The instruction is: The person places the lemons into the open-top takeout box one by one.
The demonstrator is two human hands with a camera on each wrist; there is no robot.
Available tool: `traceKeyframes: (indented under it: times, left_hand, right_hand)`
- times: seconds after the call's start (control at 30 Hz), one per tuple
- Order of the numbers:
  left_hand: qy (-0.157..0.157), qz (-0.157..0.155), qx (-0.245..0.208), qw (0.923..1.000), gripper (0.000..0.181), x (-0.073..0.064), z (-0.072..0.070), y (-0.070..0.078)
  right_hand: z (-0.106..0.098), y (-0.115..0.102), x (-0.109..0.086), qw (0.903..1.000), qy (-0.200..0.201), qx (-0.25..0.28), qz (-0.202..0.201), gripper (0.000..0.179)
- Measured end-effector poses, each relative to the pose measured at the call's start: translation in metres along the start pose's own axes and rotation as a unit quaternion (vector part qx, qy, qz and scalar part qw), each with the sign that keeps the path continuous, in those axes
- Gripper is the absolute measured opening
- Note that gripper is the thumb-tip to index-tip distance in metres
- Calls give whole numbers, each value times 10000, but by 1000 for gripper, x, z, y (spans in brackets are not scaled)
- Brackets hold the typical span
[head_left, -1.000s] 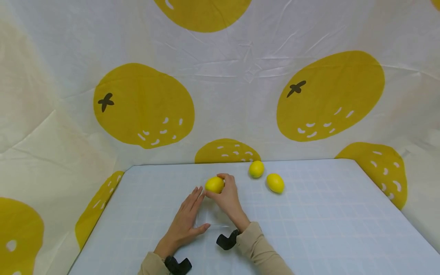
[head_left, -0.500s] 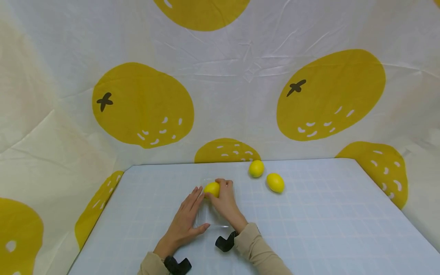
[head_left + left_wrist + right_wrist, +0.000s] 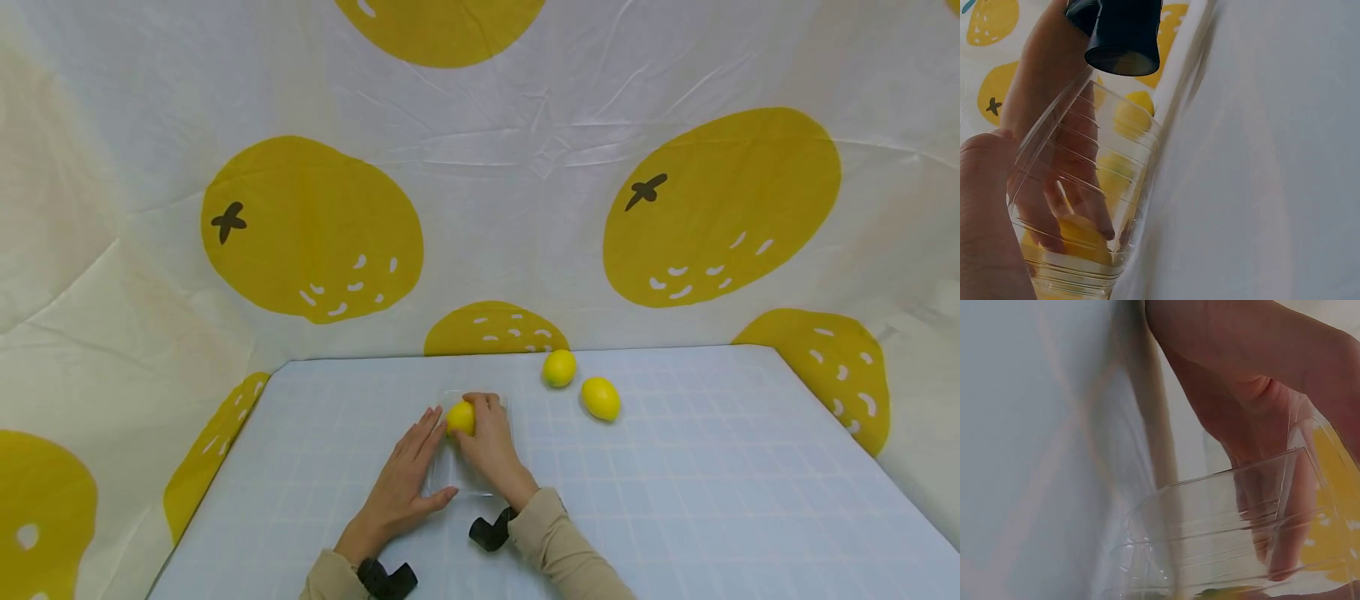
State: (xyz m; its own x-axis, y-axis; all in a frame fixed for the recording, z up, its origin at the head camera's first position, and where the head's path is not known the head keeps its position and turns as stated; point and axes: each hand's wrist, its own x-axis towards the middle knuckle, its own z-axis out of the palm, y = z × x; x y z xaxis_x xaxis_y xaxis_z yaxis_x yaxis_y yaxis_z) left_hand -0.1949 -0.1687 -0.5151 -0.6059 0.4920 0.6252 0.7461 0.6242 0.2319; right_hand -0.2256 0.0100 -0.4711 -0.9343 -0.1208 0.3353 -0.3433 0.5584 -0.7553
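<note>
A clear plastic container (image 3: 472, 486) with ribbed walls stands on the table, between both hands. My right hand (image 3: 495, 446) holds a yellow lemon (image 3: 461, 418) between thumb and fingers, down inside the far end of the container. In the left wrist view that lemon (image 3: 1082, 237) shows through the clear wall, with fingers around it. My left hand (image 3: 405, 477) lies along the container's left side, fingers straight and thumb spread near its front edge. The right wrist view shows the container (image 3: 1222, 506) up close, with left-hand fingers behind its wall.
Two more lemons lie to the right at the back: one lemon (image 3: 559, 368) at the table's far edge, another lemon (image 3: 601, 399) slightly nearer. A pale checked cloth (image 3: 712, 483) covers the table. Behind it hangs a fruit-print curtain (image 3: 517, 233).
My right hand has lowered the lemon into the container and drawn it slightly nearer. The left hand has stayed in place, as have the two lemons at the back.
</note>
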Motion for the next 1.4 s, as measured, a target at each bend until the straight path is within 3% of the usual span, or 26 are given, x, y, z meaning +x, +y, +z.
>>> traceKeyframes:
  times: [0.57,0.7,0.97,1.4]
  left_hand:
    - [140,78,75,9998,88,0,3,-2]
    - [163,92,73,9998,85,-1,3,-2]
    - [-100,-90,-46,9999,81,-2,1,-2]
    - [-49,-55,-180,9998,79,-5,3,-3]
  right_hand:
    - [-3,-3,0,9918,215,-1193,-407,51]
    - [-4,-4,-2,9925,240,-1148,-336,52]
    - [-6,-6,-3,9934,190,-1118,-166,55]
    - [-5,-3,-1,9969,55,-788,36,52]
